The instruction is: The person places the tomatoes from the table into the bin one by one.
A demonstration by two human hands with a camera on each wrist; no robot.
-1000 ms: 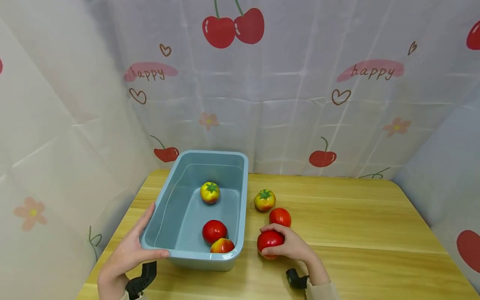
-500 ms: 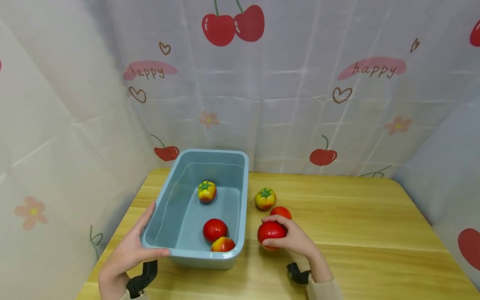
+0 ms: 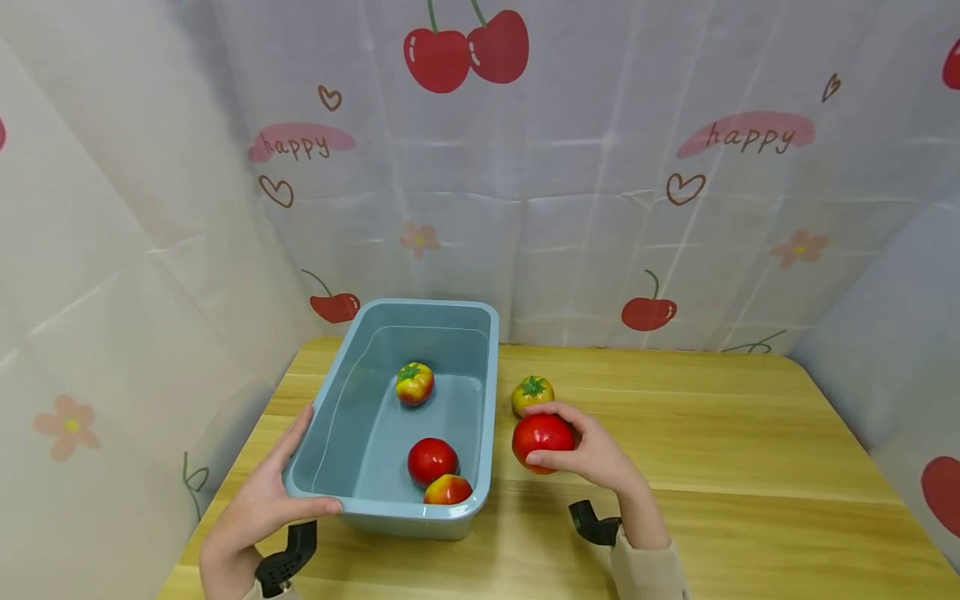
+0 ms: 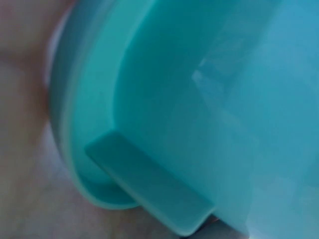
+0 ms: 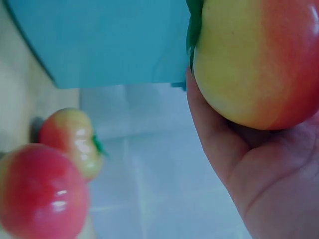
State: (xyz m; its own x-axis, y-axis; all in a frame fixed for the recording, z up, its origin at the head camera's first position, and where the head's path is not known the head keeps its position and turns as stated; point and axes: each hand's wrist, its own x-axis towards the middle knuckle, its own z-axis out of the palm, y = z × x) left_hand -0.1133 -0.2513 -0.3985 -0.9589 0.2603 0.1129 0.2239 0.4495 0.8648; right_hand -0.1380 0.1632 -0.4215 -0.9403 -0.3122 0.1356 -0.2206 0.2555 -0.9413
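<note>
My left hand [image 3: 258, 508] grips the near left corner of a blue plastic bin [image 3: 491, 400], thumb along the front rim, fingers along the left side. Up close in the left wrist view, the bin [image 4: 174, 109] fills most of the picture beside blurred skin. To the right of the bin, my right hand [image 3: 592, 450] holds a red toy tomato [image 3: 542, 442] between thumb and fingers, above the table. In the right wrist view, this tomato [image 5: 254, 64] shows a yellow side and a green leaf, with the palm [image 5: 284, 184] beneath it.
Inside the bin are a yellow tomato [image 3: 415, 384], a red tomato [image 3: 432, 462] and a red-yellow one [image 3: 448, 490]. Another yellow tomato [image 3: 532, 394] stands on the wooden table [image 3: 735, 450]. A red tomato [image 5: 45, 191], visible in the right wrist view, is hidden by my right hand from above.
My right hand has raised the red tomato off the table and moved it away from me, now covering the orange-red tomato behind it. The yellow tomato in the bin has rolled slightly left.
</note>
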